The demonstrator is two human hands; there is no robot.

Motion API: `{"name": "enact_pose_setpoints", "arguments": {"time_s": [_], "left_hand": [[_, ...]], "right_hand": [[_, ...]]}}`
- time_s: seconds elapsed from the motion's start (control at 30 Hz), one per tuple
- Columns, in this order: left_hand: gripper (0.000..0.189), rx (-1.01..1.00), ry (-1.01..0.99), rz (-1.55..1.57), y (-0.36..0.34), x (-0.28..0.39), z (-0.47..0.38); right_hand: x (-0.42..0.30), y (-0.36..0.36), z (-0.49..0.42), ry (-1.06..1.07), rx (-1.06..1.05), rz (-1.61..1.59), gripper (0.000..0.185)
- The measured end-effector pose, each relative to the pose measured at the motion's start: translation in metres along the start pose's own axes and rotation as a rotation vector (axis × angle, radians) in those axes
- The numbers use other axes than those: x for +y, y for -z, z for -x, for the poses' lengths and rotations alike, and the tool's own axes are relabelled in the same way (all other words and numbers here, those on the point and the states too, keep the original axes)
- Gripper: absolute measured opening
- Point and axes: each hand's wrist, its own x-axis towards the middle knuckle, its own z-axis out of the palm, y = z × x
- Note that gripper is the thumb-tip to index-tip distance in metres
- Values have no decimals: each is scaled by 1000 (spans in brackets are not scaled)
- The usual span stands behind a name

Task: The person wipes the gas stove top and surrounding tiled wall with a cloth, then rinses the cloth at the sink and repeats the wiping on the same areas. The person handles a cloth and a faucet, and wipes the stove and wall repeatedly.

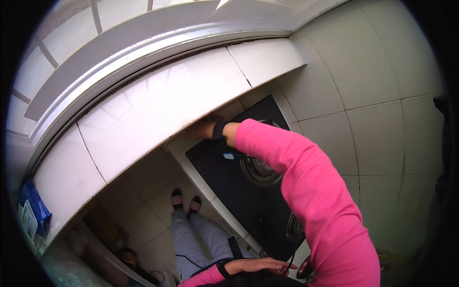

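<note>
My right hand (201,130) is blurred and reaches over the far corner of a black gas cooktop (222,186), close to the sill edge. Its fingers are partly hidden, so whether they hold anything cannot be told. A black band (218,130) circles that wrist, below a pink sleeve. Under the forearm, a metal burner (261,172) is partly covered. My left hand (260,264) lies low in front of my body, fingers stretched out beside a thin black cord (292,259). Whether it grips the cord is unclear.
A white tiled window sill (157,107) juts out above the cooktop's far end. A blue packet (37,206) stands on its left end. A second burner (294,226) sits nearer me. Tiled wall (330,143) bounds the right side. My slippered feet (177,199) stand on floor tiles.
</note>
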Motion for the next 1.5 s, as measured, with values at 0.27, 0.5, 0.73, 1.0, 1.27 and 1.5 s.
{"name": "enact_pose_setpoints", "arguments": {"time_s": [0.27, 0.5, 0.73, 1.0, 1.27, 1.5], "left_hand": [[51, 43, 81, -164, -14, -8, 37], [46, 121, 55, -187, 13, -104, 44], [42, 205, 39, -241, 21, -221, 58], [41, 188, 209, 6, -55, -220, 52], [46, 67, 260, -43, -90, -159, 35], [54, 88, 341, -132, -86, -117, 60]], "right_hand": [[-117, -29, -41, -528, 250, 196, 40], [-177, -22, -62, -948, 457, 59, 46], [-219, -77, -5, -990, 601, 1, 51], [-254, -169, 125, -836, 826, 59, 40], [-291, -278, 312, -558, 811, 121, 35], [-300, -196, 350, -685, 951, -859, 18]]}}
